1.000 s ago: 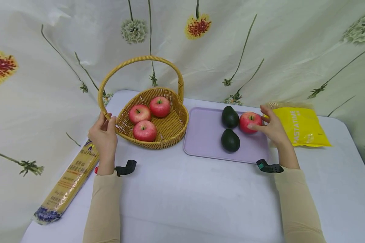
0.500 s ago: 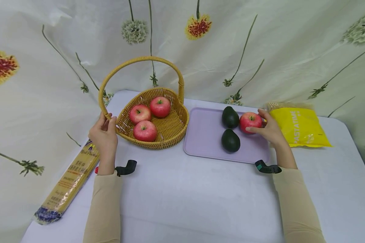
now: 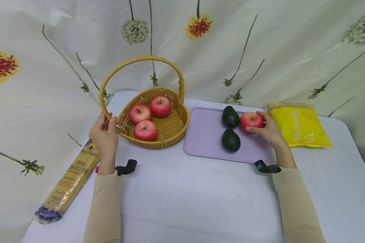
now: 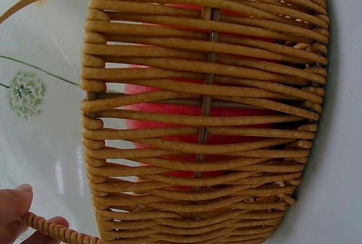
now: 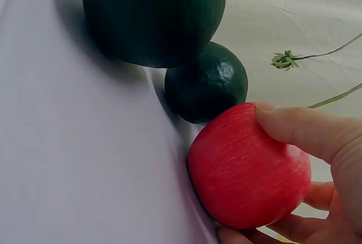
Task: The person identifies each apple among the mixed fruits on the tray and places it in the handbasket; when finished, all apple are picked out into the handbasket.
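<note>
My left hand (image 3: 104,136) pinches the lower left end of the handle of a wicker basket (image 3: 173,136). Inside the basket lie three red apples (image 3: 145,130), glimpsed as red through the weave in the left wrist view. With thumb and fingers around it, my right hand (image 3: 270,130) grips another red apple (image 5: 249,170) at the right part of a lilac tray (image 3: 200,135). Two dark green avocados (image 3: 230,140) rest on that tray to the left of this apple. The far avocado (image 3: 230,117) sits right beside it.
A yellow pasta bag (image 3: 301,128) lies right of the tray. On the left, a long spaghetti packet (image 3: 68,182) slants along the table edge. Behind the white table (image 3: 194,199) hangs a flower-patterned cloth (image 3: 225,44).
My right hand has moved slightly left and its fingers have closed around the apple on the tray. The left hand and the basket have stayed put.
</note>
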Tool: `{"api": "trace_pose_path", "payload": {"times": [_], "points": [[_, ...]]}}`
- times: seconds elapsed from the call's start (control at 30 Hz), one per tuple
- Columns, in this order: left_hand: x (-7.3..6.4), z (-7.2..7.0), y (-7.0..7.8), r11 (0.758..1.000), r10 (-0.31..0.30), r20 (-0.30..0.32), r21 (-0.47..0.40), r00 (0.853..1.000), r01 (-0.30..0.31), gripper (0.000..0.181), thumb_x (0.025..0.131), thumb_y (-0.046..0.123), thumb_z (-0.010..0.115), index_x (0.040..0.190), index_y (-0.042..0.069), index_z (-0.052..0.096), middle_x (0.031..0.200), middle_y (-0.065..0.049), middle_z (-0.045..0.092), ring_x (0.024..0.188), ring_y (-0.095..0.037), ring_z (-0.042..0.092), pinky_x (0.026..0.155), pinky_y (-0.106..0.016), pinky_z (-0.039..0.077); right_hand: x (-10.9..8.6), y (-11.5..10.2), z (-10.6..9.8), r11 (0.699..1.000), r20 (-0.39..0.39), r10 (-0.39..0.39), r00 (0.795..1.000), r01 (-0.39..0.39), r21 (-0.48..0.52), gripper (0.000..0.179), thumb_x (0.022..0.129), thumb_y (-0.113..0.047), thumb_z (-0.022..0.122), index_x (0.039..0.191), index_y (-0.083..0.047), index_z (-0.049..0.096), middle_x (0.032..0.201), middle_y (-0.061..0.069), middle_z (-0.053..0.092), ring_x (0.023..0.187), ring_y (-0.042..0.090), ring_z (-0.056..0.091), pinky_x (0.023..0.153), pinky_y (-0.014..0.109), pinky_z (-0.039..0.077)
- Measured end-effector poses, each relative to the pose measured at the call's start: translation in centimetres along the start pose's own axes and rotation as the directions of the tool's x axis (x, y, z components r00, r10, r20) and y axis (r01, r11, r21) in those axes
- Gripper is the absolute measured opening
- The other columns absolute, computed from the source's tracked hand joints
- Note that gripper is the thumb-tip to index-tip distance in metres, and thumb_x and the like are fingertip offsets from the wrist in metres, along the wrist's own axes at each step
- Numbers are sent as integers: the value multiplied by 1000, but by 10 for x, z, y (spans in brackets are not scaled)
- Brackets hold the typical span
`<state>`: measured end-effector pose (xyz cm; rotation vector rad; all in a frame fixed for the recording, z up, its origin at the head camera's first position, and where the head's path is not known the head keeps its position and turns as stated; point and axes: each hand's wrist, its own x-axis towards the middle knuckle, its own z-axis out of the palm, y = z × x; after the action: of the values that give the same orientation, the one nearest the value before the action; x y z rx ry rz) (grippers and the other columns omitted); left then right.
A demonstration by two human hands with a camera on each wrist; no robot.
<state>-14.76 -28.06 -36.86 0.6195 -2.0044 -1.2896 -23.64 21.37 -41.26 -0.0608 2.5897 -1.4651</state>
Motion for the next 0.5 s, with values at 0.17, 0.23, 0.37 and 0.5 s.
{"api": "trace_pose_path", "payload": {"times": [0.17,0.23,0.37,0.5], "points": [[0,0,2,1000,-5,5,-6,1000,5,41,95,21,64,136,24,56,126,-7,68,115,-18,65,94,-25,54,1,-1,1,1000,-11,20,1000,-20,13,82,88,-24,73,153,-7,26,150,24,36,128,41,40,110,54,41],[-1,0,2,1000,-4,5,-9,1000,4,41,96,21,63,136,23,56,126,-7,68,115,-17,65,94,-25,54,1,-1,1,999,-16,29,999,-29,20,83,88,-24,73,153,-6,26,150,24,36,129,42,40,111,56,39],[-1,0,1,1000,5,4,-14,1000,-5,41,96,20,63,136,22,56,125,-7,68,112,-14,66,93,-23,54,1,-1,1,999,-26,39,999,-38,30,82,88,-23,73,153,-6,26,150,24,36,129,42,40,112,56,38],[-1,0,0,1000,9,2,-15,1000,-9,41,96,20,63,136,21,56,125,-7,68,110,-12,66,93,-23,54,-1,-3,0,998,-29,55,998,-53,37,83,87,-27,73,153,-8,26,151,23,36,130,41,40,111,56,39]]}}
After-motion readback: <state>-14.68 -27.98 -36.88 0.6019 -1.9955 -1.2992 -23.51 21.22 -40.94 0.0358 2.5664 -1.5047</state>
